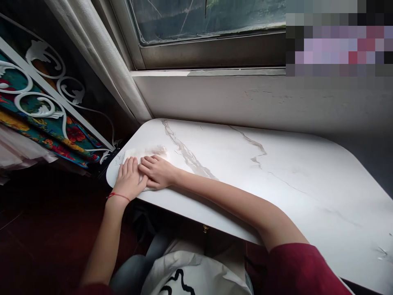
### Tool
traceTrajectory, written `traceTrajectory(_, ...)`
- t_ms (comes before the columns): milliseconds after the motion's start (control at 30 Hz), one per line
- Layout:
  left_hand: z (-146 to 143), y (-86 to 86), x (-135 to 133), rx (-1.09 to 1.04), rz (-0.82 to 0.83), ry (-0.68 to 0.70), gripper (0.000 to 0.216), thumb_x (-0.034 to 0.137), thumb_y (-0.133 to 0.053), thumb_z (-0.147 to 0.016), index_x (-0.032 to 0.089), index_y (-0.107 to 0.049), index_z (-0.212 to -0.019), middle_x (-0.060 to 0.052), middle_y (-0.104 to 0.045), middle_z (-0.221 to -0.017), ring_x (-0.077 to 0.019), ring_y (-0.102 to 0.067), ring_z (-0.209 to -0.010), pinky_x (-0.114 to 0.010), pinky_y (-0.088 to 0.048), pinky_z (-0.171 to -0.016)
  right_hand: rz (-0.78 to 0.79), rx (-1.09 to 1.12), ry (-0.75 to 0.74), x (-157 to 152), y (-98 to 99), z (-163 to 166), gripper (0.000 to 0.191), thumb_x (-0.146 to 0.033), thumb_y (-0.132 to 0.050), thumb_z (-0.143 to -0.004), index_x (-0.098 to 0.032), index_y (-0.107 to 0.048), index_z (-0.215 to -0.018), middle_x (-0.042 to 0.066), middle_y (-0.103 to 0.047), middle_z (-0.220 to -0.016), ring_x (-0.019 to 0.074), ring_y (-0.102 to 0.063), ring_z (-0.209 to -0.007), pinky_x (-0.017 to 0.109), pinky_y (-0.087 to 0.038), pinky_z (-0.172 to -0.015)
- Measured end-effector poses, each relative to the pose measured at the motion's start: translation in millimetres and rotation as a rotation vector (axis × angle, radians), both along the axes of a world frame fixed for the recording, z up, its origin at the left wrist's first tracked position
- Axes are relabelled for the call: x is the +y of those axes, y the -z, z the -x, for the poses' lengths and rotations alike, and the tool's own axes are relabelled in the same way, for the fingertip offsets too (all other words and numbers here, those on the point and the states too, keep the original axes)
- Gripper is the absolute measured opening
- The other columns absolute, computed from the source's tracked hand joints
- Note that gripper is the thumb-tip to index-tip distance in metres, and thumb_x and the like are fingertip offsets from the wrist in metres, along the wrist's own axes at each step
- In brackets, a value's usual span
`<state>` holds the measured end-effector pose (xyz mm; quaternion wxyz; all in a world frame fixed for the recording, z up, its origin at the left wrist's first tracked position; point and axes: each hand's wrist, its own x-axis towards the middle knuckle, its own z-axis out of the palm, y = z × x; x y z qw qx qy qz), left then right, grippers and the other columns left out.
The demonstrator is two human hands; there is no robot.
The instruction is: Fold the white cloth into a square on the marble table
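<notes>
Nearest me, a white bag (196,274) is resting on the person's lap, and a maroon sleeve (301,270) is covering the right upper arm. Both arms are reaching to the rounded left end of the marble table (276,184). There the left hand (129,179) and right hand (157,172) are lying side by side, touching. Their fingers are straight and together, gripping nothing, while the palms are pressing on a thin pale cloth (153,150). I'm judging this a wiping or smoothing stroke. A further one would call for even downward pressure. The cloth's long axis seems to be running along the tabletop, its free end pointing toward the grey vein (187,155), though its edges are hard to tell. Beyond, a window (215,16) is showing.
</notes>
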<state>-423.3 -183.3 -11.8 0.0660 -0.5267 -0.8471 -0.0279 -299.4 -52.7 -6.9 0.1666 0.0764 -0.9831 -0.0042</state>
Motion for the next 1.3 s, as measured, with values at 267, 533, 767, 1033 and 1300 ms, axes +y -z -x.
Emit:
traceTrajectory(267,-26.1,-26.2,96.8,0.045,0.267,-0.047,0.075,0.044,-0.032,-0.092,-0.009,-0.037,-0.144,-0.034,-0.039,-0.151,-0.0429,-0.035,-0.144,-0.054,-0.038,-0.109,0.045,0.018,0.034,77.3,9.5,-13.1,0.048,-0.033,-0.044,-0.093,-0.005,-0.053,-0.131,0.022,-0.051,-0.145,0.0291,-0.047,-0.134,0.038,-0.032,-0.108)
traceTrajectory(533,-38.9,-35.0,183.4,0.094,0.369,0.062,0.072,0.042,-0.027,-0.095,-0.005,-0.031,-0.149,-0.027,-0.032,-0.157,-0.0347,-0.03,-0.147,-0.047,-0.032,-0.113,0.161,0.141,0.219,139.0,25.7,-26.5,0.046,-0.027,-0.043,-0.089,-0.005,-0.056,-0.128,0.023,-0.055,-0.142,0.0313,-0.05,-0.133,0.044,-0.036,-0.108)
traceTrajectory(767,-25.6,-19.1,227.5,0.076,0.208,0.22,0.069,0.041,-0.026,-0.095,0.002,-0.03,-0.151,-0.022,-0.029,-0.161,-0.0307,-0.024,-0.151,-0.048,-0.025,-0.118,0.168,0.142,0.406,169.0,30.6,-32.0,0.05,-0.028,-0.042,-0.093,-0.003,-0.051,-0.135,0.024,-0.047,-0.15,0.0322,-0.043,-0.14,0.046,-0.032,-0.113)
traceTrajectory(1033,-13.8,-12.8,233.5,0.002,0.126,0.306,0.07,0.039,-0.024,-0.097,-0.001,-0.026,-0.154,-0.02,-0.025,-0.163,-0.0273,-0.019,-0.153,-0.045,-0.016,-0.123,0.124,0.09,0.524,167.2,20.4,-28.9,0.043,-0.03,-0.044,-0.094,-0.005,-0.054,-0.127,0.025,-0.05,-0.146,0.0336,-0.046,-0.135,0.044,-0.034,-0.109)
traceTrajectory(1300,-18.2,-18.3,215.0,0.021,0.159,0.331,0.069,0.038,-0.027,-0.096,0.0,-0.027,-0.154,-0.018,-0.026,-0.163,-0.0267,-0.02,-0.153,-0.043,-0.017,-0.124,0.053,0.026,0.576,142.0,10.0,-33.2,0.035,-0.03,-0.045,-0.091,-0.008,-0.057,-0.115,0.02,-0.063,-0.117,0.034,-0.056,-0.11,0.043,-0.039,-0.092)
